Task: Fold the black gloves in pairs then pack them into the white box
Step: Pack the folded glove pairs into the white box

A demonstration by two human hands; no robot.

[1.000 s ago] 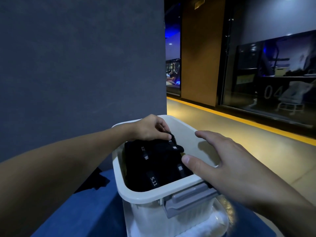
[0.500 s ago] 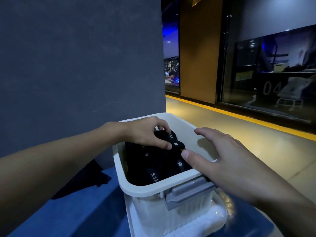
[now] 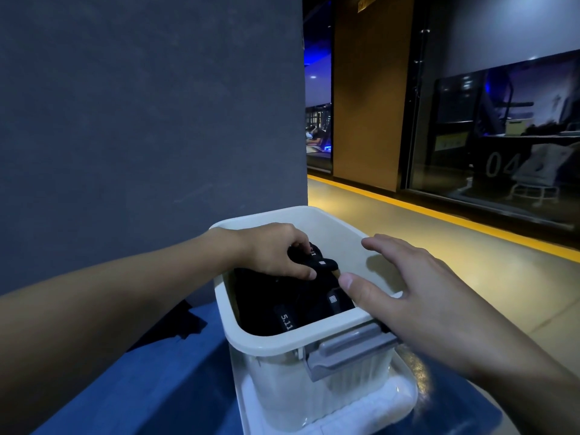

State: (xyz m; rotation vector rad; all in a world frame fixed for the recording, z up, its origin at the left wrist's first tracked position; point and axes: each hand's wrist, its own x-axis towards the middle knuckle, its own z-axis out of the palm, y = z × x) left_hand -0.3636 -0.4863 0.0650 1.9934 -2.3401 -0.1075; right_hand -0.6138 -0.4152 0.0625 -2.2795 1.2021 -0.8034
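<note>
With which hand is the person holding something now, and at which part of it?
The left hand pinches a black glove at its far end, inside the white box. The right hand holds nothing; its fingers are spread above the box's right rim.

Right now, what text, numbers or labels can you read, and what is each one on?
"5.11": strap of a black glove in the white box.
"04": glass wall on the right.
Unreadable: the tag by the left hand, partly hidden.
Too blurred: the sign above the doorway.
</note>
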